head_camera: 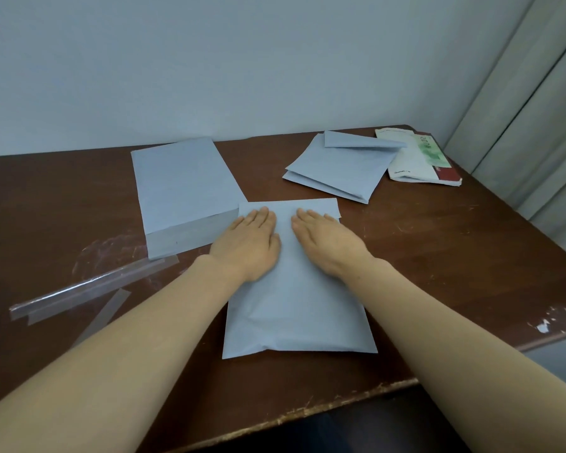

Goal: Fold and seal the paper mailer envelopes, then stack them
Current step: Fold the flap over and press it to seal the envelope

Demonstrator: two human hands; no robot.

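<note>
Bench: dark brown and scuffed, set against a pale wall. My view cuts off its left side and near edge.
Stack of mailers: thick, pale blue, at far left. Its long axis runs from near-left to the far wall.
Mailer: pale blue, flat at the bench centre, straight ahead of me. Its long axis runs from the near edge toward the wall, with the flap end farthest away. Both hands hide the flap's seam, so I cannot tell whether it is stuck down. Its far left corner meets the stack, and I cannot tell if they touch.
Far pile: folded mailers lying askew at far right, with one loose folded piece on top.
Printed packet: white, green and red, just beyond the pile. The print is too small to read.
Clear strips: long thin films at near left, hard to make out.
Left hand: grip open, palm down, fingers straight, pressing the mailer's far end.
Right hand: the same grip, just beside it, fingertips on the flap.
</note>
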